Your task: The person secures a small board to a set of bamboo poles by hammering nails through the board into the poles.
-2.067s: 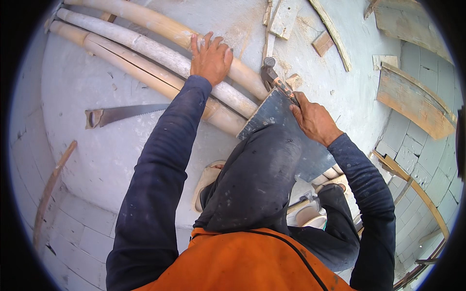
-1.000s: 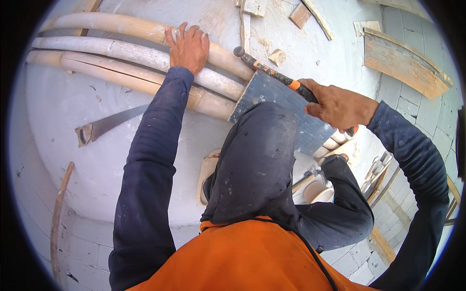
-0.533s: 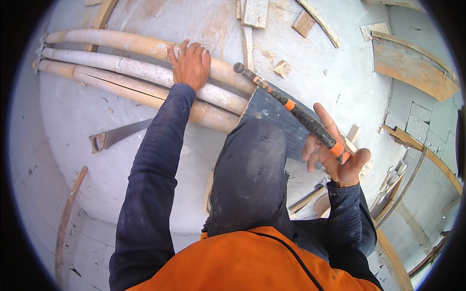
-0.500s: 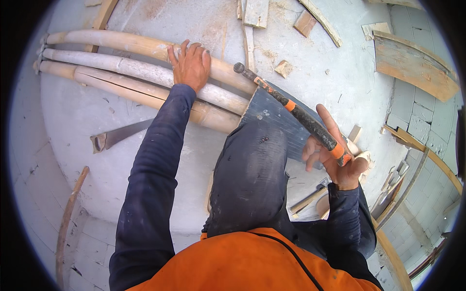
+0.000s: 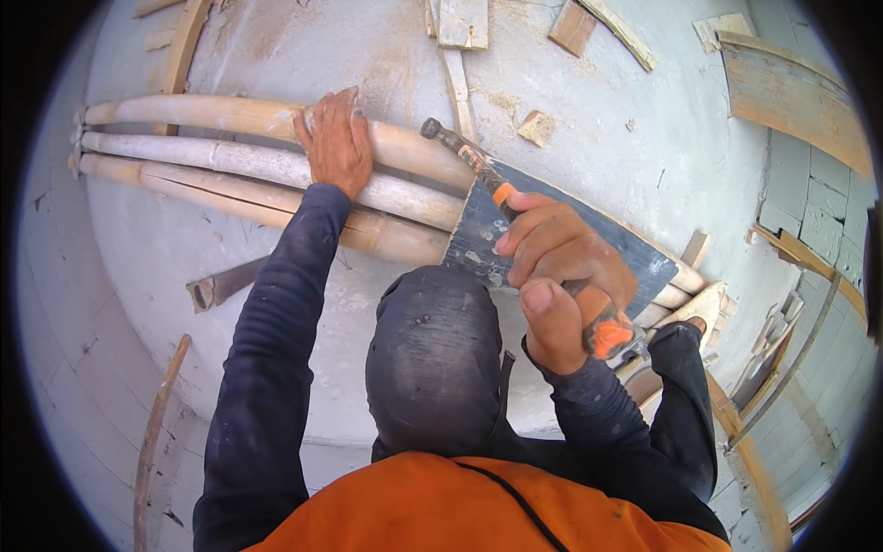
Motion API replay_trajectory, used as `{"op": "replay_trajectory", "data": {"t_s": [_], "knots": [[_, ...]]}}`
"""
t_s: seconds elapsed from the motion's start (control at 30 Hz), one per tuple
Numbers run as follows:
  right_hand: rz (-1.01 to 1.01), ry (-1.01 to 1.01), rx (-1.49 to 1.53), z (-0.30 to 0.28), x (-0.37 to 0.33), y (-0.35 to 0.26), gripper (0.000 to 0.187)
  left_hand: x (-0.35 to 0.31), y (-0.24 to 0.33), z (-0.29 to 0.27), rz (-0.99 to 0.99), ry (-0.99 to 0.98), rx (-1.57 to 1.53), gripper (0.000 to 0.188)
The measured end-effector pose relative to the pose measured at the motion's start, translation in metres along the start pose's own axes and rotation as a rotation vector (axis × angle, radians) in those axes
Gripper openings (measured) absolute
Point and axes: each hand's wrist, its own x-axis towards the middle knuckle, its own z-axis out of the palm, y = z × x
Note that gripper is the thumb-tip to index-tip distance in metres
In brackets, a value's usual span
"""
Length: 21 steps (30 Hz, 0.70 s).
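Note:
My left hand (image 5: pixel 338 147) lies over the far bamboo pole (image 5: pixel 221 113), fingers stretched, holding nothing up. Beside that pole run a whitish pole (image 5: pixel 230 158) and a near bamboo pole (image 5: pixel 216 187) with a long dark split. White binding (image 5: pixel 78 133) joins them at the left end. A dark blue-grey board (image 5: pixel 635 248) covers their right part. Above this board, my right hand (image 5: pixel 570 258) is closed around a hammer (image 5: pixel 476 164) with a black and orange handle. The hammer's head points to the upper left, over the poles by the board's edge.
A handsaw (image 5: pixel 228 282) lies left of my knee (image 5: pixel 432 359), partly behind my left sleeve. Wood offcuts (image 5: pixel 536 128) and planks (image 5: pixel 463 23) are scattered beyond the poles. My foot (image 5: pixel 699 322) is at the board's right end. A curved wooden panel (image 5: pixel 791 106) leans at the right wall.
My right hand has closed around the hammer, which lay across the open palm before. My left hand stays on the far pole. The view has shifted slightly.

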Motion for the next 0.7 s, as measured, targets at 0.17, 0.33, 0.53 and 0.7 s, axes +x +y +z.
{"op": "replay_trajectory", "data": {"t_s": [0.17,0.33,0.53,0.7], "knots": [[-0.111,-0.188,-0.064,-0.008,0.0,0.001,0.017,-0.001,-0.012,-0.007,-0.019,-0.025,0.033,0.048],[-0.275,-0.253,-0.195,0.053,0.03,0.029,0.017,0.007,0.017,0.0,0.008,0.099,-0.101,0.052],[-0.31,-0.223,-0.214,0.084,0.073,0.025,0.023,-0.001,-0.02,-0.001,-0.094,0.066,-0.091,0.054],[-0.099,-0.056,-0.005,0.006,0.126,-0.034,0.027,-0.003,-0.016,-0.008,-0.043,0.032,-0.076,0.049]]}}
